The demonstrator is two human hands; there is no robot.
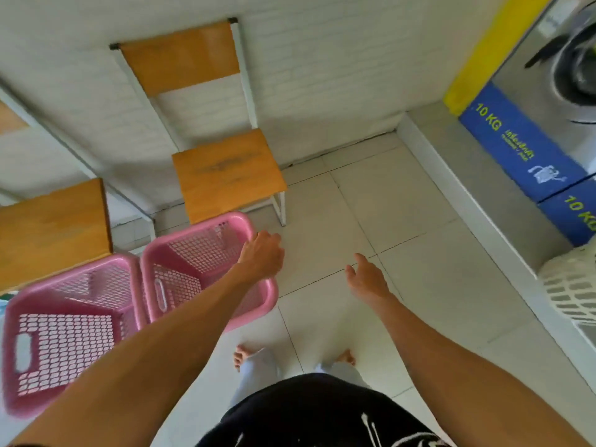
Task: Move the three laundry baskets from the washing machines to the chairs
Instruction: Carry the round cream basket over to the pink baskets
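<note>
Two pink laundry baskets sit side by side on the tiled floor (403, 221), touching along one long edge, just in front of the wooden chairs. Of the pair, the right pink basket (206, 250) lies directly under the left hand (263, 258), which rests over its far right rim with the fingers spread and loose, gripping nothing; whether the palm actually touches the rim I cannot tell. Beyond that hand's fingertips stands the middle chair (227, 172), its orange seat bare, its white metal frame against the white brick wall. Well to the left of the left hand lies the left pink basket (64, 327), empty, with a slot handle in its near wall, and just past it is the seat of a second chair (51, 230). Over bare floor hangs the right hand (367, 279), open and relaxed with the thumb lifted, holding nothing, well apart from every basket. Far to the right of that hand, at the frame edge, a white laundry basket (571, 285) stands beside the raised step under the washing machines (567, 69), whose blue panels read "10 KG". Below both hands, bare feet and pale trouser legs show on the floor.
</note>
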